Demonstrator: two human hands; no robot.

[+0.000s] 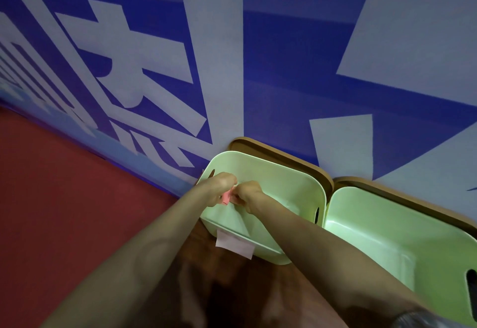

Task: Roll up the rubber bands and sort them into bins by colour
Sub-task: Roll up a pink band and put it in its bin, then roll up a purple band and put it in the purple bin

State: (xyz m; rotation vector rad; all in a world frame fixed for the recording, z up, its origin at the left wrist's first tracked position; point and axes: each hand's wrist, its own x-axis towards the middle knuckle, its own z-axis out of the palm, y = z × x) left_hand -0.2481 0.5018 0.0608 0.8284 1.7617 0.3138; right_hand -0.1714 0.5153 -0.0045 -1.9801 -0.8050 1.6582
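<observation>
Mid-roll, probably: pink band (226,197) pinched between left hand (219,188) and right hand (249,194), both curled on it, held over the left bin (260,158); not yet dropped in. No bands seen in that bin or the right bin (387,240) where the insides show; sorting judged barely begun. Hard to make out: fingertips and tightness of the roll, too small and blurred; left bin's floor partly behind the arms; right bin cut off at the edge; pale label (233,246) on the left bin's front, unreadable.
</observation>
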